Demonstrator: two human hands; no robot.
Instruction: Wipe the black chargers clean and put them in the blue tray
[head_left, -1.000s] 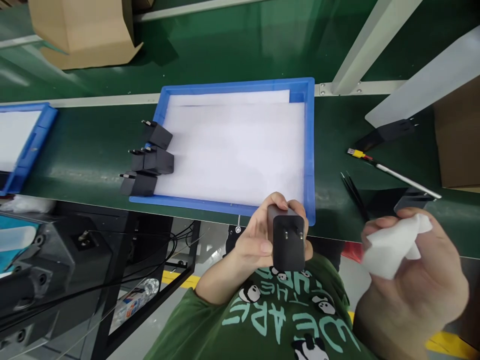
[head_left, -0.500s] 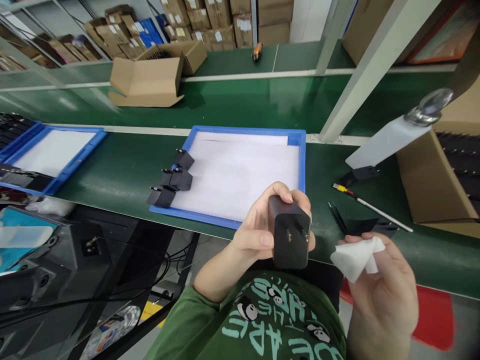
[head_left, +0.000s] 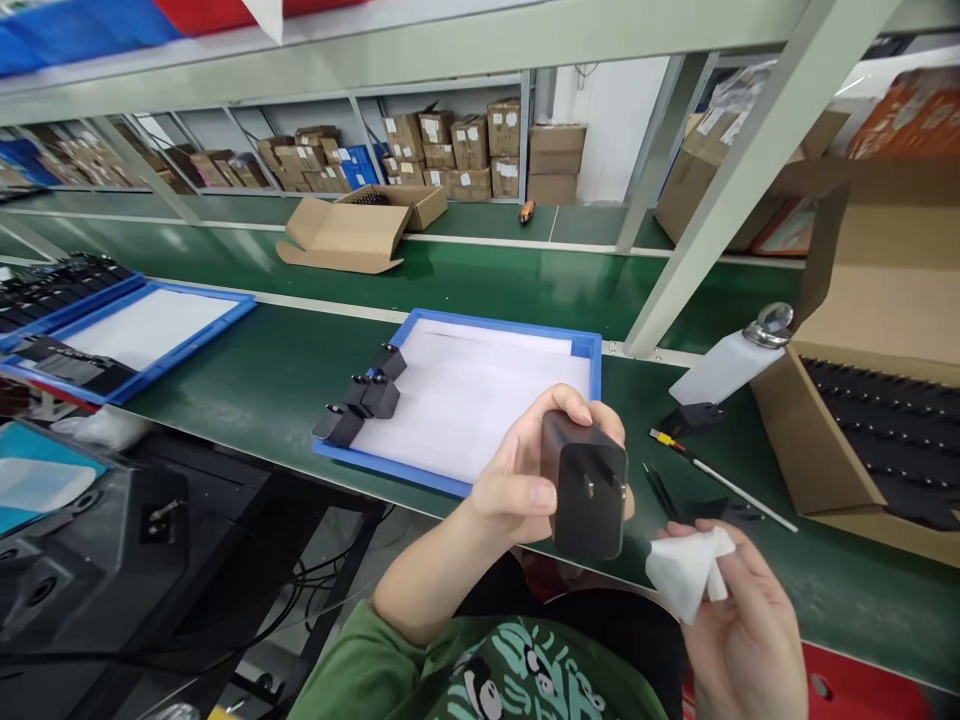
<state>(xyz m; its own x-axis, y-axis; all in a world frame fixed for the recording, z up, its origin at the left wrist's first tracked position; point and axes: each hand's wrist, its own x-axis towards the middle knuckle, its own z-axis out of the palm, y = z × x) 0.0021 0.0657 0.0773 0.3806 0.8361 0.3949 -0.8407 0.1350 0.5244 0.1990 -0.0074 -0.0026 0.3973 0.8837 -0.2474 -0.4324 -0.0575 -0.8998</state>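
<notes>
A black two-pin power adapter point(head_left: 591, 500) is gripped by my left hand point(head_left: 517, 480), its metal prongs facing me. Pinched in my right hand point(head_left: 750, 610) is a crumpled white wipe point(head_left: 688, 572), held a short way to the right of the adapter and apart from it. Behind my left hand lies a blue tray point(head_left: 390, 474) lined with white paper point(head_left: 480, 400). Several more black adapters point(head_left: 381, 398) stand along the tray's left side, prongs up.
On the right are a white pump bottle point(head_left: 724, 368), black tweezers point(head_left: 660, 490), a rod with a yellow tip point(head_left: 739, 490), and an open carton point(head_left: 832, 480) with rows of black adapters. Another blue tray point(head_left: 187, 345) sits at left. An upright post point(head_left: 720, 230) rises behind.
My view has tilted upward, bringing more shelving and the carton into sight. Both hands keep hold of the adapter and the wipe; the right hand sits slightly closer to the left.
</notes>
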